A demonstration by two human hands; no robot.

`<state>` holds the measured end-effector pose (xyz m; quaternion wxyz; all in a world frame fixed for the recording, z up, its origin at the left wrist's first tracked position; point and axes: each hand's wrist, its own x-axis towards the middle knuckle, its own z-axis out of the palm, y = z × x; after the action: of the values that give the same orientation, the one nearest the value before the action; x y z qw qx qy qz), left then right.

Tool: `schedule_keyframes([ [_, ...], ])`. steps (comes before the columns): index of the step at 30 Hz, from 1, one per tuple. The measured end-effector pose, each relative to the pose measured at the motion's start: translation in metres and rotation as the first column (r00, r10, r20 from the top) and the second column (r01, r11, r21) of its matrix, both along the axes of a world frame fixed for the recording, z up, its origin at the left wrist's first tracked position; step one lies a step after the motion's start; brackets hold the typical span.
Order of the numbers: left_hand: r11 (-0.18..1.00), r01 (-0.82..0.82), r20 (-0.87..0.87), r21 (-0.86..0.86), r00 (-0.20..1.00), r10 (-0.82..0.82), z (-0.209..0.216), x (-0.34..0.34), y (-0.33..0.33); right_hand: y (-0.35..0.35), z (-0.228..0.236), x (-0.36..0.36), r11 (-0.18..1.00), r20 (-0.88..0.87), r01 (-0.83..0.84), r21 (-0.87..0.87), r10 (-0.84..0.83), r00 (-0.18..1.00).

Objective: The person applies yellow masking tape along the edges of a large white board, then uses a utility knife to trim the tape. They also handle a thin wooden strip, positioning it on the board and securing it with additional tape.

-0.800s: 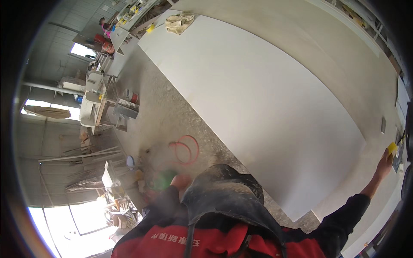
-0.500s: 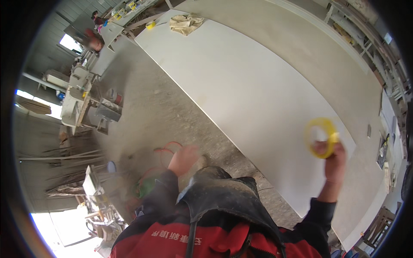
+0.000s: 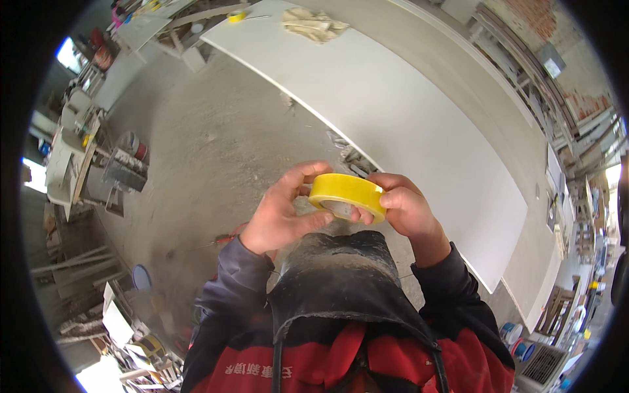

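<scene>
A roll of yellow adhesive tape is held up in front of my body, its pale inner core facing partly toward me. My right hand grips its right side, with the thumb on the outer face and fingertips showing inside the ring. At the left side, my left hand curves round the roll, thumb below and fingers above; part of those fingers is hidden behind the tape. Beyond and to the right of both hands lies a large white panel.
On the panel's far end are a crumpled beige cloth and another yellow tape roll. Work tables and a dusty bucket stand at the left. Scrap pieces lie below the panel's edge. Timber racks line the right.
My right hand has brought the tape roll from above the panel leftward to the middle, in front of my body. My left hand has come up and taken hold of its left side.
</scene>
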<state>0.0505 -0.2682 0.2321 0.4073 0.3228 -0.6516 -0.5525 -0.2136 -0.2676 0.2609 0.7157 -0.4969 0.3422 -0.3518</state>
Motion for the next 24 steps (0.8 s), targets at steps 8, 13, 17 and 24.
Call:
schedule_keyframes([
  [8,0.927,-0.217,-0.199,0.305,0.937,0.285,-0.012,0.114,0.028,-0.061,-0.039,0.127,0.952,0.439,-0.305,0.005,0.272,0.857],
  [13,0.858,-0.45,-0.206,0.249,0.841,0.501,-0.016,0.166,0.028,-0.112,-0.062,0.196,0.86,0.39,-0.508,-0.055,0.487,0.782],
  [17,0.817,-0.576,-0.047,0.029,0.815,0.577,-0.016,0.206,0.0,-0.159,-0.075,0.24,0.779,0.295,-0.626,-0.033,0.606,0.739],
  [24,0.814,-0.55,0.271,-0.187,0.768,0.58,0.018,0.272,-0.102,-0.265,-0.059,0.335,0.672,-0.046,-0.734,-0.097,0.734,0.678],
])
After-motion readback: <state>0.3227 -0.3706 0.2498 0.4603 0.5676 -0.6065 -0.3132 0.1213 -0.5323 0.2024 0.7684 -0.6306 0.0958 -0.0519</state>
